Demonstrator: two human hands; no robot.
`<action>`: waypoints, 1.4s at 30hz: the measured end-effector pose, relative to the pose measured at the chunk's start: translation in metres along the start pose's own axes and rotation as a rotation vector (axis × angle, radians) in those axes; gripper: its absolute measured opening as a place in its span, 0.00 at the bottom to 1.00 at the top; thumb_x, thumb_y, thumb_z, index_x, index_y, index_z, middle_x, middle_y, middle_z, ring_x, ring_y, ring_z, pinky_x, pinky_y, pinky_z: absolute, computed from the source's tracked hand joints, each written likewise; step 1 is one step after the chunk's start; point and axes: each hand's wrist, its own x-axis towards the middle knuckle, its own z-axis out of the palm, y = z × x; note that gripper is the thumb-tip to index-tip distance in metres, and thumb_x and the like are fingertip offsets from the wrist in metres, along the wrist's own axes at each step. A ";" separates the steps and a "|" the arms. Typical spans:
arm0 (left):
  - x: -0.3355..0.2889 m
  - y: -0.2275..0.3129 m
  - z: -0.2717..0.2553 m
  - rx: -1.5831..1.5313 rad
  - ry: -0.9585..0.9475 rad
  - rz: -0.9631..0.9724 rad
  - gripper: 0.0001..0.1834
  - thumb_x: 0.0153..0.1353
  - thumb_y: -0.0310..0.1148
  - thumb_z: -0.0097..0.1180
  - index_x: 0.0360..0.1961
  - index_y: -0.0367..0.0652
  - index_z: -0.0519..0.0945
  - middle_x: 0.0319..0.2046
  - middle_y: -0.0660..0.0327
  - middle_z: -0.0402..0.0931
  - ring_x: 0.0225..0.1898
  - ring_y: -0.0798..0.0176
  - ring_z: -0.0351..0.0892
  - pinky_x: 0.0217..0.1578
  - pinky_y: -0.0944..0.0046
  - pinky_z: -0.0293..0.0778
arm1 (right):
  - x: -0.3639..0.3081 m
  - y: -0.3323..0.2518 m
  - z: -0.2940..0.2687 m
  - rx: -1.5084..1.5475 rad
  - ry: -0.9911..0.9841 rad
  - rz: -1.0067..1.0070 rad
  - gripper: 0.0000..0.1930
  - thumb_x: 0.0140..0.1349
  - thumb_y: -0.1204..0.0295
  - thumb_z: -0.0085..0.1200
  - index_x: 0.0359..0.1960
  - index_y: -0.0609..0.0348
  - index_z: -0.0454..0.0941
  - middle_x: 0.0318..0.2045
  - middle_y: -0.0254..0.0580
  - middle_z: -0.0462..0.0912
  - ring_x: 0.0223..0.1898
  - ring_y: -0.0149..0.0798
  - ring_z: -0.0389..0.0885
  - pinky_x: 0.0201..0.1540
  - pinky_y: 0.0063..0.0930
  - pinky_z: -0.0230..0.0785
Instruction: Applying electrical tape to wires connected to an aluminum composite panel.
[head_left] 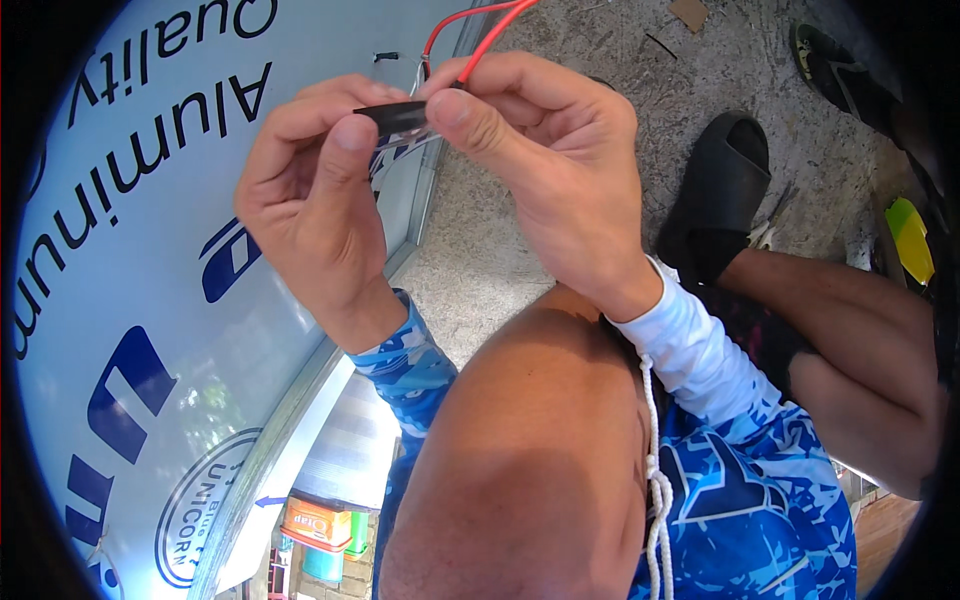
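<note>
A shiny black strip (400, 117), like electrical tape, stretches between my two hands. My left hand (325, 195) pinches one end of it between thumb and fingers. At the other end my right hand (565, 170) is closed, thumb against forefinger, on the strip where it meets a red wire (490, 42). The red wire loops up out of view at the top. Thin pale wires (418, 76) show just behind the fingertips. How the strip lies against the wire is hidden by my fingers.
A white panel with dark blue lettering (215, 385) fills the left side. Concrete floor (480, 265) lies beyond its edge. To the right are a black slipper (728, 175), a sandal (835, 85) and a yellow-green object (908, 240). An orange container (318, 520) is at the lower left.
</note>
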 end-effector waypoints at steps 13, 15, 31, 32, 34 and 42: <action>-0.008 0.038 0.038 0.485 0.324 0.043 0.05 0.64 0.23 0.56 0.36 0.30 0.77 0.34 0.50 0.81 0.33 0.63 0.82 0.38 0.66 0.81 | 0.010 0.004 -0.004 -0.053 -0.095 0.021 0.08 0.57 0.76 0.63 0.36 0.69 0.84 0.29 0.41 0.86 0.31 0.28 0.83 0.37 0.22 0.76; -0.009 0.043 0.044 0.593 0.328 0.071 0.04 0.64 0.23 0.57 0.36 0.31 0.77 0.33 0.51 0.81 0.32 0.65 0.81 0.36 0.69 0.80 | 0.010 0.000 -0.004 -0.066 -0.098 0.040 0.08 0.56 0.76 0.64 0.36 0.69 0.84 0.28 0.41 0.86 0.31 0.28 0.83 0.37 0.21 0.76; -0.012 0.050 0.064 0.609 0.387 0.070 0.05 0.63 0.24 0.59 0.33 0.33 0.78 0.31 0.52 0.82 0.30 0.68 0.76 0.34 0.72 0.72 | 0.021 0.004 -0.026 0.078 -0.332 0.184 0.11 0.55 0.75 0.66 0.39 0.66 0.85 0.32 0.44 0.86 0.36 0.31 0.85 0.42 0.23 0.77; -0.013 0.050 0.063 0.622 0.390 0.063 0.05 0.63 0.24 0.59 0.33 0.33 0.77 0.31 0.52 0.81 0.30 0.68 0.76 0.34 0.72 0.72 | 0.023 0.003 -0.027 0.081 -0.335 0.187 0.11 0.55 0.75 0.66 0.39 0.66 0.85 0.32 0.44 0.86 0.36 0.31 0.85 0.42 0.23 0.77; -0.013 0.049 0.062 0.629 0.390 0.075 0.05 0.63 0.24 0.59 0.33 0.32 0.77 0.31 0.52 0.82 0.30 0.67 0.78 0.35 0.72 0.74 | 0.027 -0.002 -0.028 -0.060 -0.409 0.146 0.12 0.58 0.76 0.64 0.43 0.66 0.83 0.37 0.45 0.86 0.40 0.33 0.84 0.45 0.24 0.78; -0.017 0.047 0.064 0.733 0.410 0.194 0.02 0.62 0.20 0.58 0.34 0.31 0.77 0.33 0.49 0.83 0.35 0.63 0.83 0.40 0.70 0.80 | 0.025 -0.011 -0.021 -0.115 -0.316 0.177 0.10 0.58 0.77 0.63 0.40 0.67 0.84 0.35 0.46 0.86 0.38 0.33 0.85 0.45 0.24 0.79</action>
